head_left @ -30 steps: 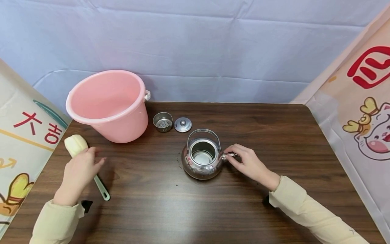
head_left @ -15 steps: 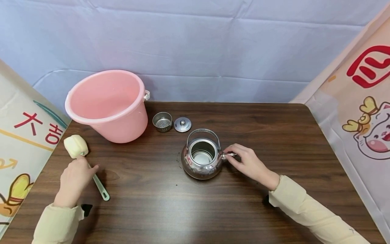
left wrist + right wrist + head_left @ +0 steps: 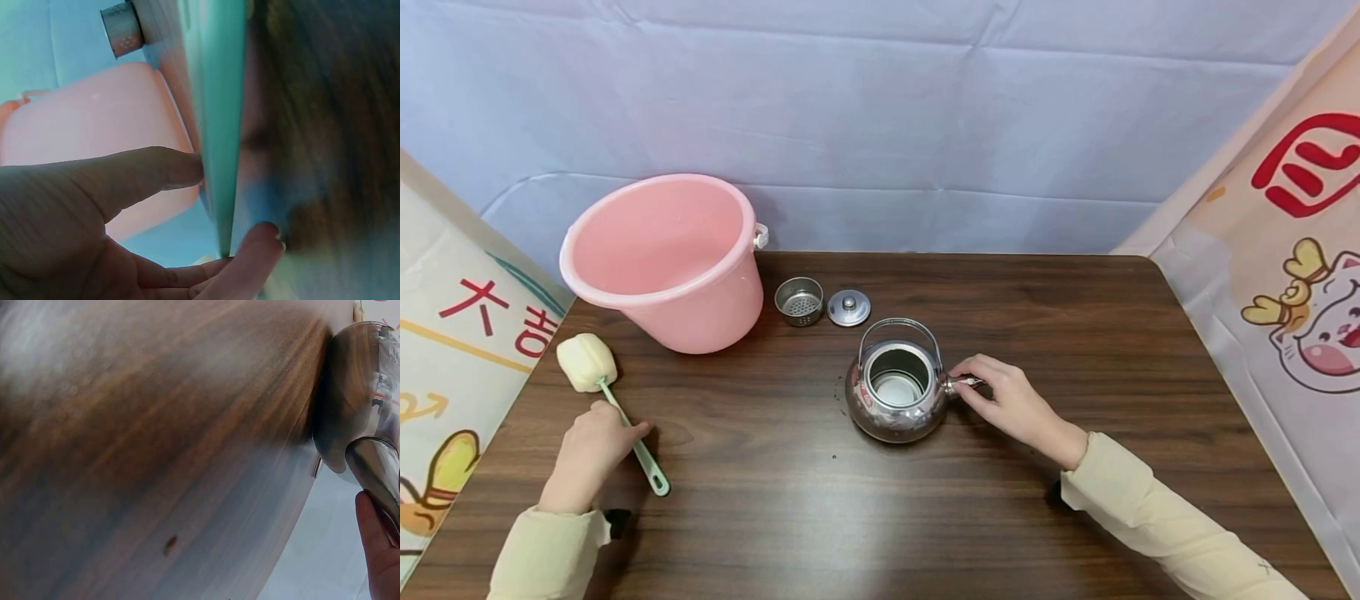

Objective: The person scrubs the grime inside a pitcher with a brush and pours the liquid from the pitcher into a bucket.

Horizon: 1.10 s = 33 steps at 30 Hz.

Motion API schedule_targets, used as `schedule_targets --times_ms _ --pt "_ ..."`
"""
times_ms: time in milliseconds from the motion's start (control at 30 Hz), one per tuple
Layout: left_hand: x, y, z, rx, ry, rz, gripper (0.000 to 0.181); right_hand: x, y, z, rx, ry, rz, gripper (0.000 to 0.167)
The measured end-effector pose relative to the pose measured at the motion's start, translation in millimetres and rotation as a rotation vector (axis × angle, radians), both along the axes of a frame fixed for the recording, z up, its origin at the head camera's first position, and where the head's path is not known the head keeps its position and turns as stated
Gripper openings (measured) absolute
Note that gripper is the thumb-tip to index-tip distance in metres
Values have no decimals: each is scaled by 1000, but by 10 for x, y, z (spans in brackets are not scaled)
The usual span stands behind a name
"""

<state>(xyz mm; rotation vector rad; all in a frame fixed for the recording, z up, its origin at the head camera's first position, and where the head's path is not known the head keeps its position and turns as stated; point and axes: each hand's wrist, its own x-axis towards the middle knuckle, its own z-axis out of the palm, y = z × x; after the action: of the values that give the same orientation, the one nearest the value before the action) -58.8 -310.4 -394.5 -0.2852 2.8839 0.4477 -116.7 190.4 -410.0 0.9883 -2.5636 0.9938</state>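
Note:
A sponge brush (image 3: 586,363) with a pale yellow head and a green handle (image 3: 219,125) lies slanted on the table at the left. My left hand (image 3: 591,450) is over that handle; in the left wrist view its thumb touches one side and its fingers curl round the other. A shiny steel kettle (image 3: 898,421) stands lidless near the middle, its bail handle upright. With thumb and fingers, my right hand (image 3: 1011,404) pinches the kettle's spout (image 3: 378,469) from the right. Part of the spout is hidden by the hand.
A pink bucket (image 3: 715,312) stands at the back left. Beside it sit a perforated steel strainer (image 3: 800,302) and a small round lid (image 3: 848,308). A few drops lie on the wooden table (image 3: 1075,317) near the kettle. Cloth hangs behind and at both sides.
My left hand has moved down along the sponge brush from near its head and now grips the handle, uncovering the neck. The right hand and the kettle have stayed put.

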Motion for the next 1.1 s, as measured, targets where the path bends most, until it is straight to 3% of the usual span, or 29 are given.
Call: schedule_targets --times_ms 667,1100 --pt "-27 -4 -53 107 -110 64 26 2 2 6 4 -5 -4 14" --pt "-1 -39 -39 146 -85 42 20 -1 -2 5 4 -1 -4 13"
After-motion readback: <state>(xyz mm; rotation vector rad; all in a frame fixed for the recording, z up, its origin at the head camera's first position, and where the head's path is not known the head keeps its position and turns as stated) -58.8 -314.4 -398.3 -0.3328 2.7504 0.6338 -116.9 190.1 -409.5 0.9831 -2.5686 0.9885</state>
